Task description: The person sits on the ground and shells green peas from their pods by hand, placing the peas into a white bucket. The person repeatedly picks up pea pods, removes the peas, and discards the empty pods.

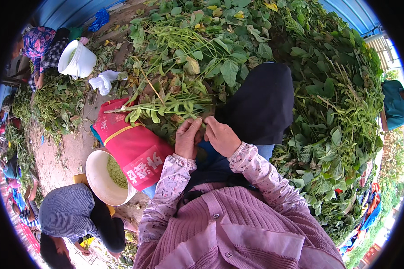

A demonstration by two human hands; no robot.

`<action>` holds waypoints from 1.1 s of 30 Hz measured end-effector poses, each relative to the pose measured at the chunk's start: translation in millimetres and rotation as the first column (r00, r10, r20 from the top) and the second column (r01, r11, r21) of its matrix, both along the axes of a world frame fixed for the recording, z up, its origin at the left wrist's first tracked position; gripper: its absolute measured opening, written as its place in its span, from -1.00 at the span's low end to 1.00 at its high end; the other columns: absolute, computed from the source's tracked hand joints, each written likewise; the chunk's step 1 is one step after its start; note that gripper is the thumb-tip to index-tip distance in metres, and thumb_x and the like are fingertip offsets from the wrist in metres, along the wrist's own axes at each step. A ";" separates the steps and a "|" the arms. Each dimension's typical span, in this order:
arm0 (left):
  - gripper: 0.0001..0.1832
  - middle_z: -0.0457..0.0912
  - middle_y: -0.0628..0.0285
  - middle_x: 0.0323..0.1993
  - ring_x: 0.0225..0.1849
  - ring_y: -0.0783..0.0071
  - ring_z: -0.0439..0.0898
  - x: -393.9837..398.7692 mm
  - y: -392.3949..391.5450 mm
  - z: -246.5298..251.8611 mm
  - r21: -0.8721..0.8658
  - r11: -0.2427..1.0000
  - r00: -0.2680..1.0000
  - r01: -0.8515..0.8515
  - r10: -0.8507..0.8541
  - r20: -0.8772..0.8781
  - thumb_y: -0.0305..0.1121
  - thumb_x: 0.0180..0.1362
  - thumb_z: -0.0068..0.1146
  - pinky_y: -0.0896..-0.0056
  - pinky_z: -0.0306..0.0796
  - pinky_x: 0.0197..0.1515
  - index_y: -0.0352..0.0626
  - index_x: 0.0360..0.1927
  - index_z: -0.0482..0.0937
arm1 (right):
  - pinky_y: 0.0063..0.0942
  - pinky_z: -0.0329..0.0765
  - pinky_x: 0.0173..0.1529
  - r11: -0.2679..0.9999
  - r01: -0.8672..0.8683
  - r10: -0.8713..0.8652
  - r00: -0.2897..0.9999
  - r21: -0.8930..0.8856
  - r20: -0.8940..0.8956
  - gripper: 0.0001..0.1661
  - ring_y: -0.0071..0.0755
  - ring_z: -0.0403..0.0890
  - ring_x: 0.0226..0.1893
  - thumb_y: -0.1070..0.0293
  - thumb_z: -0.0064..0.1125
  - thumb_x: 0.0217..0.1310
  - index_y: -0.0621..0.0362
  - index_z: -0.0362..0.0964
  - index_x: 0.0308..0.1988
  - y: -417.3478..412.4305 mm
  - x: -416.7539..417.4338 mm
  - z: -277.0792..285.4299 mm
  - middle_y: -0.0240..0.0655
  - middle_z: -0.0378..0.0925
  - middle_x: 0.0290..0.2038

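Observation:
My left hand point(188, 136) and my right hand point(221, 135) meet in front of my lap, fingertips close together. Between the fingers shows a bit of green, probably a bean pod point(203, 125), mostly hidden. Just above my hands lies a cut soybean stalk point(144, 107) with green pods and leaves, its bare end over a red cloth point(131, 141) that covers my left knee. At the lower left of the cloth stands a white bucket point(93, 178) holding shelled green beans point(117, 173). A dark cloth point(262, 104) covers my right knee.
Heaped bean plants point(323, 101) spread ahead and to the right. A second white bucket point(84, 62) and a white plastic bag point(104, 81) are at the upper left. One person point(67, 208) bends at lower left; others sit at the far left, and one is at the right edge.

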State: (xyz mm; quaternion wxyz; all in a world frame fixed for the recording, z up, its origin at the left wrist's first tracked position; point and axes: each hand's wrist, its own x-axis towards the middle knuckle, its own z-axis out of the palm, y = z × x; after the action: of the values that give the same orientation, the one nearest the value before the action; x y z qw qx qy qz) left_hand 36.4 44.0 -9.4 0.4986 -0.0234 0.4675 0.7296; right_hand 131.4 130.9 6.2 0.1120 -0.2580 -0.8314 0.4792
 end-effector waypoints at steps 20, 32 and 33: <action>-0.88 0.32 0.49 -0.70 -0.71 0.80 0.18 -10.1 -14.4 4.0 -0.096 0.972 0.936 0.214 -0.232 -0.263 -0.38 0.16 0.00 0.73 0.03 -0.67 -0.18 -0.45 0.46 | -0.03 0.36 -0.36 0.997 -0.028 0.029 0.999 -0.075 0.020 -0.89 0.17 0.47 -0.45 0.45 -0.17 0.10 0.27 0.14 -0.37 -10.3 -3.1 -14.0 0.07 0.42 -0.53; -0.73 0.43 0.33 -0.59 -0.64 0.69 0.32 2.3 -16.3 4.4 -0.052 0.996 0.988 0.074 -0.081 -0.132 -0.42 0.17 -0.22 0.73 0.10 -0.68 -0.25 -0.11 0.45 | -0.22 0.40 -0.50 0.998 0.070 -0.070 0.997 -0.004 -0.017 -0.95 0.03 0.50 -0.56 0.51 -0.15 0.13 0.24 0.18 -0.40 -8.2 -0.8 -6.8 -0.03 0.40 -0.64; -0.73 0.43 0.34 -0.56 -0.61 0.69 0.32 1.7 -17.7 9.1 -0.100 0.994 0.986 0.041 -0.056 -0.158 -0.42 0.16 -0.21 0.72 0.10 -0.68 -0.26 -0.11 0.45 | -0.22 0.40 -0.50 0.996 0.081 -0.081 0.996 0.023 -0.034 -0.95 0.05 0.49 -0.56 0.51 -0.14 0.12 0.24 0.18 -0.39 -6.6 -0.9 -6.3 -0.02 0.39 -0.64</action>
State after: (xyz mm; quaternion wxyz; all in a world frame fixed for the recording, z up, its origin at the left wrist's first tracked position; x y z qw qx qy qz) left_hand 38.1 26.3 -0.3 0.4751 0.0230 0.5414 0.6933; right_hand 130.6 124.3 -0.1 0.1481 -0.2822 -0.8240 0.4684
